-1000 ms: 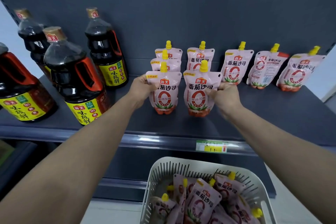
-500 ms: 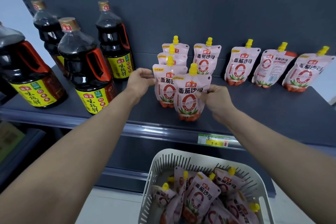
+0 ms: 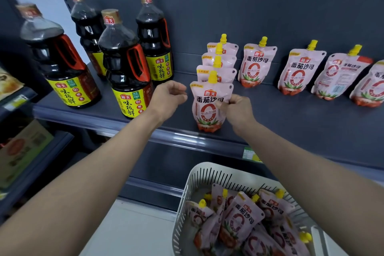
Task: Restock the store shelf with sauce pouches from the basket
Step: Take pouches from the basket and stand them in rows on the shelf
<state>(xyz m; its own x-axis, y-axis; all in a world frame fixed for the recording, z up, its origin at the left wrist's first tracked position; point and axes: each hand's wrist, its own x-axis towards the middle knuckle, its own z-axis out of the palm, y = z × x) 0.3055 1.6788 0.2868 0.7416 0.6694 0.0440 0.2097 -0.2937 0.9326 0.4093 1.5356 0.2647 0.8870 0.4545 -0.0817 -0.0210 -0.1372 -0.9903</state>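
A pink sauce pouch (image 3: 204,108) with a yellow cap stands at the front of a row of pouches on the dark shelf (image 3: 291,122). My right hand (image 3: 236,111) pinches its right edge. My left hand (image 3: 168,97) hovers just left of it, fingers loosely curled, touching nothing. Three more pouches (image 3: 218,68) stand in line behind it. Further pouches (image 3: 257,64) stand singly along the back wall to the right. The white basket (image 3: 193,185) at the bottom holds several pouches (image 3: 239,220).
Several dark soy sauce bottles (image 3: 124,68) with yellow labels stand on the shelf's left part. A price tag (image 3: 250,154) sits on the shelf's front rail. Lower shelves with boxes are at far left.
My right hand has carried its pouch leftward and set it in front of the row. My left hand has let go of the pouch that it held and drawn back a little.
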